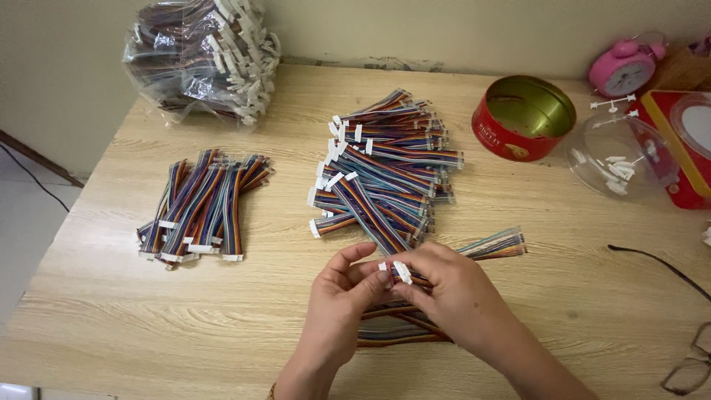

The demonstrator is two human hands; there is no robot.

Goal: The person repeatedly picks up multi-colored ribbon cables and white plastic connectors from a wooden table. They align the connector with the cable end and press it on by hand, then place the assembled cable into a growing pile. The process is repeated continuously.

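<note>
Both hands meet over the wooden table (133, 326), just below the big cable pile (385, 174) in the middle. The left hand (339, 296) has its fingers curled shut around a short striped cable (492, 246), and its thumb and first finger pinch near the white plug (401, 271) at the cable's end. The right hand (452, 289) is closed too, with its fingertips pressing on that same white plug. The cable's far end sticks out to the right of the hands and points up toward the red tin (511, 137). It looks like the step now is fixing or checking the plug on one cable, while more cables (396, 330) wait under the hands. The next move would call for a small, careful push with the fingertips, holding the wires steady so they don't slip out. To the left of the big pile sits a neat smaller pile (200, 207), and up in the far left corner is a plastic bag (200, 55) stuffed with more cables. Right of the tin is a clear bowl (626, 152) with tiny white pieces, and glasses (692, 363) lie by the table's right edge. There is open wood between the two piles and by the near edge, so the hands have room to move.
</note>
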